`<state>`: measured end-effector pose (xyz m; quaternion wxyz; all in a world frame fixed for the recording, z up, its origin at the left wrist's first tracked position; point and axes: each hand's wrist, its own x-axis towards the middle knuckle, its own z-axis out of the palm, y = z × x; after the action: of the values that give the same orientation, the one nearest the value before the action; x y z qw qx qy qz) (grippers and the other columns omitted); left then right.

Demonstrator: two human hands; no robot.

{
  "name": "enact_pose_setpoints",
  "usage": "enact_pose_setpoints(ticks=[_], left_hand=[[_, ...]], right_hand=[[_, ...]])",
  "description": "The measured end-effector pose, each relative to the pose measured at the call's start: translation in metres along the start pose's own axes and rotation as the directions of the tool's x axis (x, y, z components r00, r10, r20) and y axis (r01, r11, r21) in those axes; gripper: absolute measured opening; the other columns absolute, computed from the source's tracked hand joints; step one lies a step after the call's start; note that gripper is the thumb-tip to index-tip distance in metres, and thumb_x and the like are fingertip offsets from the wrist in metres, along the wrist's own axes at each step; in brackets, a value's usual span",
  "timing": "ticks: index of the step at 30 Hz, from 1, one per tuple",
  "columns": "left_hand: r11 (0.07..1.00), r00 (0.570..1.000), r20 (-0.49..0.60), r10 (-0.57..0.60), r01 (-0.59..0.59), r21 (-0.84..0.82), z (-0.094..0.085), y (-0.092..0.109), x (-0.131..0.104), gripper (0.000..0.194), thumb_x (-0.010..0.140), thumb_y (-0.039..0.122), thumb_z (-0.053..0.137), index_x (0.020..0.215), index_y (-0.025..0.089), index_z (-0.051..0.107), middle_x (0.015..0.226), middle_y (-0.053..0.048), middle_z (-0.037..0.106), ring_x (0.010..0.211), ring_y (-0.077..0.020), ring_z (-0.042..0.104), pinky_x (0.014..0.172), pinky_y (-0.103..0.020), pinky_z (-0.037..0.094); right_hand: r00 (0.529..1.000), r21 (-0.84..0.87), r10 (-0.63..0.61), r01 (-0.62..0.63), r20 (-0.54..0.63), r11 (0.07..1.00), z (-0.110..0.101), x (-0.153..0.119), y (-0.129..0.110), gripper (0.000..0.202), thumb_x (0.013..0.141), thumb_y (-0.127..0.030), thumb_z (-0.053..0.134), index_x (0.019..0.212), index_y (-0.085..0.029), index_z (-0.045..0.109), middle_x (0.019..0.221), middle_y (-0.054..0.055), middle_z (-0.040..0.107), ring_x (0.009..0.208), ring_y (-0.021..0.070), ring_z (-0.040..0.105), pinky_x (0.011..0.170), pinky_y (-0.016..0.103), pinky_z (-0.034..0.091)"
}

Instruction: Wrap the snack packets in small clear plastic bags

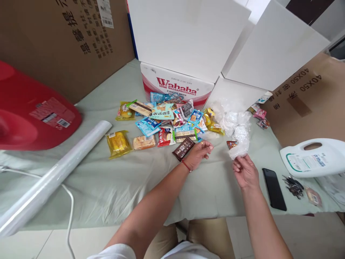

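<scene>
My right hand [245, 171] pinches the lower end of a bunch of crinkled clear plastic bags [238, 124]. A small brown snack packet [231, 144] lies beside the bunch, partly covered by it. My left hand [198, 154] hovers with loosely bent fingers apart, and nothing shows between them. Just left of it lies a dark brown wrapped bar [183, 148]. Beyond that hand spreads a pile of wrapped snacks: a red and white packet [166, 136], blue packets [148, 125], a green-edged wafer pack [185, 135] and a yellow-wrapped cake [118, 144].
A Wahaha carton [176, 86] and white boxes [185, 32] stand behind the pile. On the left are a red jug [40, 108] and a plastic film roll [59, 172]. A phone [274, 189], keys [294, 187] and a white bottle [314, 158] lie on the right.
</scene>
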<state>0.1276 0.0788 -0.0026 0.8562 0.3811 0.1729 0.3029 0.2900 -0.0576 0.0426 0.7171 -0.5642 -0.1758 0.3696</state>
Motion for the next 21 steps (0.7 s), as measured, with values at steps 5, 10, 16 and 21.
enact_pose_setpoints(ticks=[5,10,16,21], left_hand=[[0.964,0.987,-0.035,0.154,-0.143,0.224,-0.004,-0.006,0.006,0.067,0.062,0.034,0.094,0.12,0.02,0.063,0.115,-0.006,0.061,0.086,-0.0113,0.054,0.079,-0.025,0.046],[0.928,0.983,-0.032,0.181,-0.161,0.335,-0.009,-0.011,0.009,0.04,0.07,0.046,0.088,0.09,0.015,0.072,0.09,-0.004,0.068,0.084,-0.0153,0.056,0.082,-0.028,0.044],[0.944,0.992,-0.005,0.13,-0.122,0.305,-0.013,-0.007,0.008,0.042,0.077,0.056,0.08,0.078,0.015,0.071,0.075,0.0,0.062,0.072,-0.0126,0.051,0.073,-0.026,0.041],[0.992,0.993,-0.107,0.059,-0.046,0.118,-0.01,-0.002,0.007,0.051,0.077,0.066,0.076,0.079,0.017,0.064,0.079,-0.001,0.061,0.066,-0.0103,0.05,0.061,-0.024,0.039]], right_hand=[[0.992,-0.169,0.027,-0.005,0.125,0.986,0.036,0.007,0.025,0.035,0.069,-0.034,0.087,0.075,-0.021,0.056,0.06,-0.009,0.04,0.049,0.0046,0.029,0.043,0.017,0.026],[0.96,-0.134,0.098,-0.064,0.262,0.989,0.042,0.016,0.042,0.032,0.07,-0.034,0.083,0.074,-0.02,0.054,0.061,-0.008,0.04,0.05,0.0049,0.027,0.043,0.016,0.023],[0.938,0.052,0.16,-0.184,0.308,0.982,0.025,0.022,0.045,0.026,0.067,-0.029,0.072,0.072,-0.022,0.047,0.062,-0.006,0.039,0.048,0.0061,0.024,0.041,0.015,0.021],[0.972,0.069,0.039,-0.056,0.231,0.996,0.017,0.027,0.037,0.02,0.069,-0.03,0.064,0.073,-0.024,0.046,0.062,-0.006,0.033,0.048,0.0084,0.022,0.04,0.017,0.022]])
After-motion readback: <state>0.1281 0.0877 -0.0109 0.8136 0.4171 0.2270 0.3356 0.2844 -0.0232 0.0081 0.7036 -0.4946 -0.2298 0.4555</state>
